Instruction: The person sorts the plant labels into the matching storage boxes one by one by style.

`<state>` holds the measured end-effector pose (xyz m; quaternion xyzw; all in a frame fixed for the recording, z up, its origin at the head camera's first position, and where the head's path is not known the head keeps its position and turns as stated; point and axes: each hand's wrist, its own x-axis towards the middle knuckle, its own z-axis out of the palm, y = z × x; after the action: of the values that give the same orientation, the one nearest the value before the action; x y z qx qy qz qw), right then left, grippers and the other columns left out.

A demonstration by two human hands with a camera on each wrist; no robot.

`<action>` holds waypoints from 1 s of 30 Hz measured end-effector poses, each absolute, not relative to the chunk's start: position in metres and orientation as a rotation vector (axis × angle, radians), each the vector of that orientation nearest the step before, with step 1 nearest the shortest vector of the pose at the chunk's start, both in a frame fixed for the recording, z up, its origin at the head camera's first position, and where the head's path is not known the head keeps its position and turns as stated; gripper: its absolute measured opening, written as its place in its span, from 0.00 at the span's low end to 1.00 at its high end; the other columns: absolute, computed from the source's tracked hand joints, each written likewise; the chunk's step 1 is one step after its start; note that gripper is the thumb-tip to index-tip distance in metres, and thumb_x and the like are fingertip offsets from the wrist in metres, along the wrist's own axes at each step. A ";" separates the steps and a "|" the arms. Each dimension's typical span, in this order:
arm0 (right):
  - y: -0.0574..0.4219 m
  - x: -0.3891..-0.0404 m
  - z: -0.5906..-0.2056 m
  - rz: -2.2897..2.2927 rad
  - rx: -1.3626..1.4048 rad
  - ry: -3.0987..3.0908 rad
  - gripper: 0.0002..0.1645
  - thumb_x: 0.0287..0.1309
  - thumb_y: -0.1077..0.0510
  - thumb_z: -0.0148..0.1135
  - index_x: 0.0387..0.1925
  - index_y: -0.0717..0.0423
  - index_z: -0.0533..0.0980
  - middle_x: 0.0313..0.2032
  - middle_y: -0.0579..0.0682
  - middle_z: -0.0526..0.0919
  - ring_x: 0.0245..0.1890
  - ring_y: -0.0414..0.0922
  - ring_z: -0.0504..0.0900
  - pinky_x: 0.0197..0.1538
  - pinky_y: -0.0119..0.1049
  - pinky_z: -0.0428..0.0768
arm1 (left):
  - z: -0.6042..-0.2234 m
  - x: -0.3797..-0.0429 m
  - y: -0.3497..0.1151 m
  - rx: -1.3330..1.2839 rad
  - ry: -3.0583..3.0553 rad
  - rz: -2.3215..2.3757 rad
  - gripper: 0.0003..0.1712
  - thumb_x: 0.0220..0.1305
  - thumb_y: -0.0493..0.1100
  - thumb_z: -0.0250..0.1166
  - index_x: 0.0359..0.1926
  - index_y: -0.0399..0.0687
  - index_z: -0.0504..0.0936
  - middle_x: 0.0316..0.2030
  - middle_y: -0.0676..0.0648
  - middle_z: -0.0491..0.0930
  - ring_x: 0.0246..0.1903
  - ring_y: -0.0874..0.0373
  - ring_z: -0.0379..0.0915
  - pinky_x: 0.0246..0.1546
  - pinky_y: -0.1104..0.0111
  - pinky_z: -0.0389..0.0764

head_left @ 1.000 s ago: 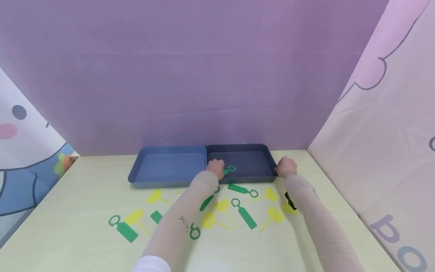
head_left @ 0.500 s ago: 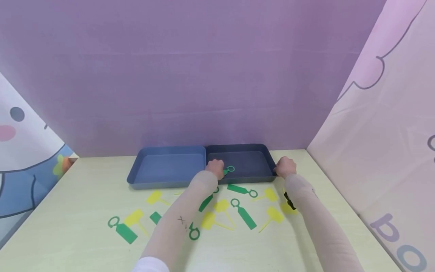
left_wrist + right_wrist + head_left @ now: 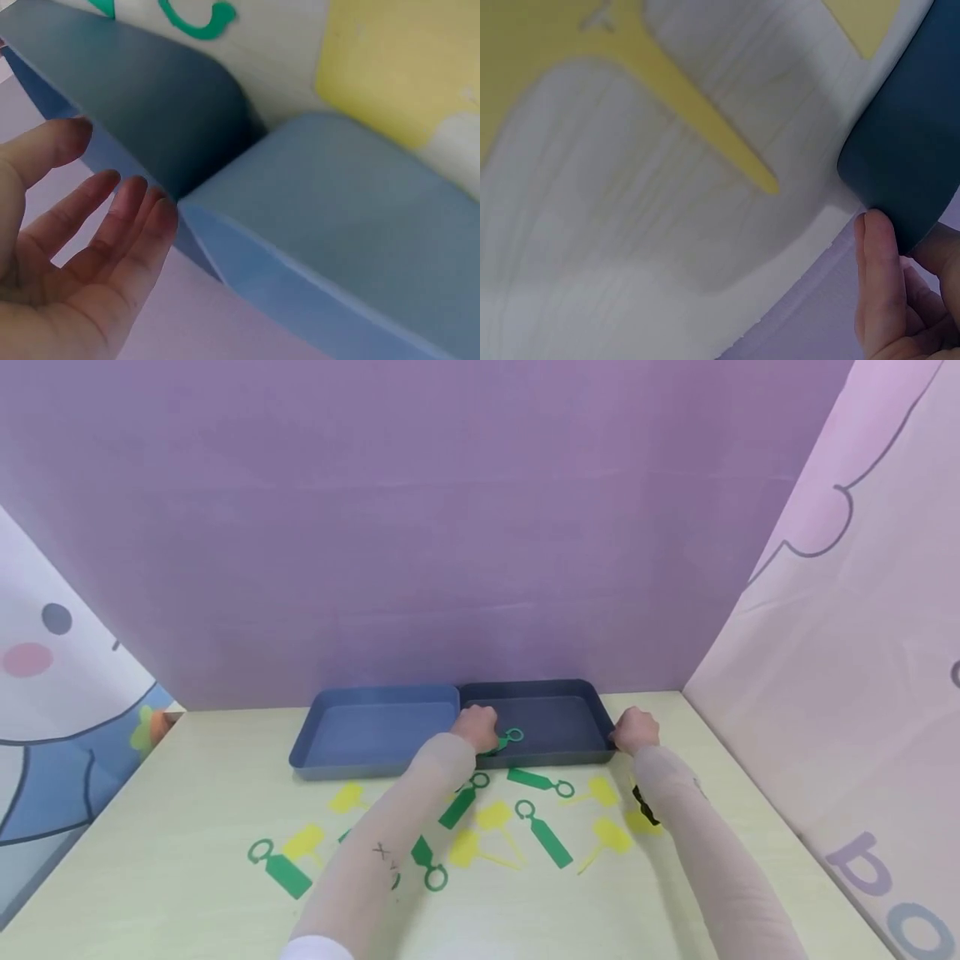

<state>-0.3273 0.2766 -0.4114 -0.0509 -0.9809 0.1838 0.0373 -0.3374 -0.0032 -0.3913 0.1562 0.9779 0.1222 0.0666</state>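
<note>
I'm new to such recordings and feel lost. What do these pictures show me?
There is no machine here, just a person's left hand and right hand. The wide picture comes from a head camera, the close ones from a camera on each wrist. On the table stand a blue tray and a dark tray, side by side, with green tags and yellow tags lying in front. One more green tag shows in the dark tray beside the left hand. The right hand pinches the dark tray's corner. The left hand is where the trays meet, fingers loosely bent, nothing visibly held.
</note>
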 end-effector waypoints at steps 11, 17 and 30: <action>0.281 -0.327 -0.410 0.543 -0.172 -3.016 0.14 0.51 0.61 0.60 0.13 0.59 0.75 0.29 0.59 0.84 0.33 0.58 0.81 0.46 0.55 0.75 | -0.374 -0.324 -0.016 0.565 2.874 0.497 0.22 0.58 0.42 0.62 0.55 0.42 0.76 0.52 0.44 0.77 0.52 0.48 0.72 0.51 0.59 0.75; 0.281 -0.326 -0.411 0.558 -0.169 -3.018 0.19 0.51 0.62 0.60 0.08 0.56 0.70 0.25 0.57 0.83 0.28 0.54 0.80 0.45 0.54 0.76 | -0.363 -0.314 -0.032 0.676 2.878 0.500 0.21 0.59 0.42 0.62 0.54 0.42 0.77 0.51 0.45 0.78 0.52 0.51 0.73 0.54 0.59 0.73; 0.277 -0.331 -0.408 0.546 -0.140 -3.015 0.19 0.51 0.62 0.60 0.08 0.56 0.69 0.21 0.55 0.81 0.27 0.53 0.79 0.43 0.53 0.76 | -0.344 -0.273 -0.082 0.812 2.949 0.402 0.18 0.57 0.40 0.64 0.50 0.42 0.80 0.48 0.44 0.79 0.50 0.50 0.75 0.50 0.60 0.76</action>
<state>-0.3313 0.2767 -0.4076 -0.0455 -0.9823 0.1778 0.0372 -0.2735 -0.0820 -0.3444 0.2630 0.9555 0.1304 0.0281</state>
